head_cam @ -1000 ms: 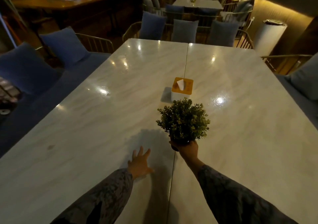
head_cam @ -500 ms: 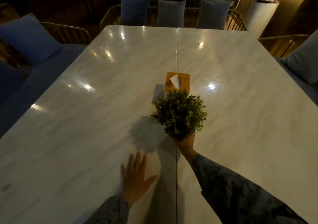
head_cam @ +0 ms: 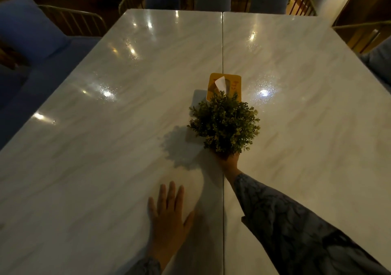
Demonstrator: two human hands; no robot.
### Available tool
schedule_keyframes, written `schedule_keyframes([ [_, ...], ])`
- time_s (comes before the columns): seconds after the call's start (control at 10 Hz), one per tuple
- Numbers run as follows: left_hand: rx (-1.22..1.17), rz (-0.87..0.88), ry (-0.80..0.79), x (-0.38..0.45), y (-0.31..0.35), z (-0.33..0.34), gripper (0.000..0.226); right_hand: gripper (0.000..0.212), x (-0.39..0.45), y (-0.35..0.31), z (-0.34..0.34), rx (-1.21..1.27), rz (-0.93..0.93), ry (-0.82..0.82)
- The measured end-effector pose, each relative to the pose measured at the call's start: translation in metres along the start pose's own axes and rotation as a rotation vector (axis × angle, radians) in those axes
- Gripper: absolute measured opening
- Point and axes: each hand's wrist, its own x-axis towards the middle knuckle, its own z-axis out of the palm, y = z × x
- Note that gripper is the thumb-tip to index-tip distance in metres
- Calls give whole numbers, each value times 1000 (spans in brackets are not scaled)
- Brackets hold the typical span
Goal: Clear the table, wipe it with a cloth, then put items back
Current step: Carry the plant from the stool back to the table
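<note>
The pale glossy marble-patterned counter (head_cam: 105, 147) is filling the frame. At centre, the right hand (head_cam: 229, 161) is gripping the small bushy green potted plant (head_cam: 224, 124) from below, fingers clamped under it, likely placing it before the yellow-topped tissue box (head_cam: 226, 83). At lower centre, the left hand (head_cam: 167, 217) is pressing flat, fingers apart, probably bracing the reach.

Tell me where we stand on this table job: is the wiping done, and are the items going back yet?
Seemingly late stage, though I can't confirm the wipe: no cloth is in view. The marble table looks glossy, and the tissue box already sits at its centre seam. In hand: the right hand grips the small potted plant from below, just short of the box. The left hand rests flat on the table. Left: setting the plant down.
</note>
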Motion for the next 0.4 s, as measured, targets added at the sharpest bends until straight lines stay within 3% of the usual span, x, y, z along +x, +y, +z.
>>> schedule_keyframes([
  [0.1, -27, 8, -50, 2, -1, -1, 74, 105, -1, -9, -7, -101, 91, -27],
  [0.2, -49, -36, -164, 8, -5, -15, 85, 56, -14, -15, -20, -234, 135, -1],
  [0.3, -71, -34, -298, 10, -4, -43, 99, 60, -37, -18, -41, -292, 217, -11],
  [0.4, -131, -57, -296, 1, 1, -68, 83, 64, -57, -33, -67, -381, 261, -47],
])
